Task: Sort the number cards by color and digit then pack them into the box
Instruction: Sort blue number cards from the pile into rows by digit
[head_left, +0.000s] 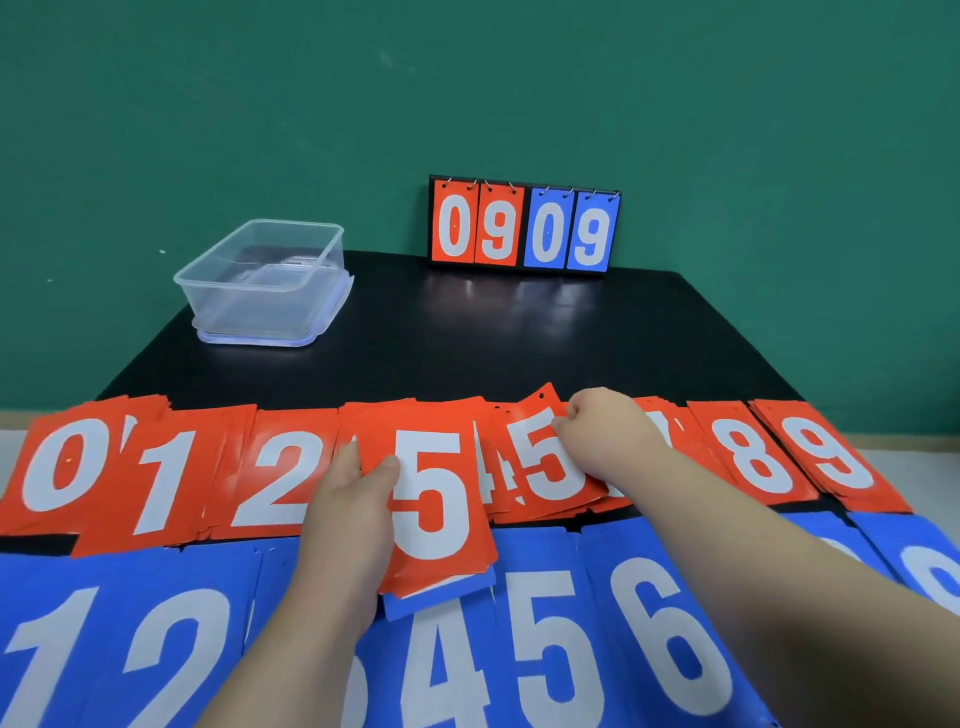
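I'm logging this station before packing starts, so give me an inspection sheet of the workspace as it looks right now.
Surface: black table, far half bare, near half covered by cards.
Job's things: red cards in a row by digit; blue cards in a nearer row; clear box at far left holds no cards, standing on its lid.
Clutter: scoreboard reading 0909 at the back edge.
Grippers: left hand holds a card stack topped by a red 5; right hand pinches another red 5 card.
Cables: nothing seen.
Surroundings: green wall.

Two hands, one clear box, one scoreboard
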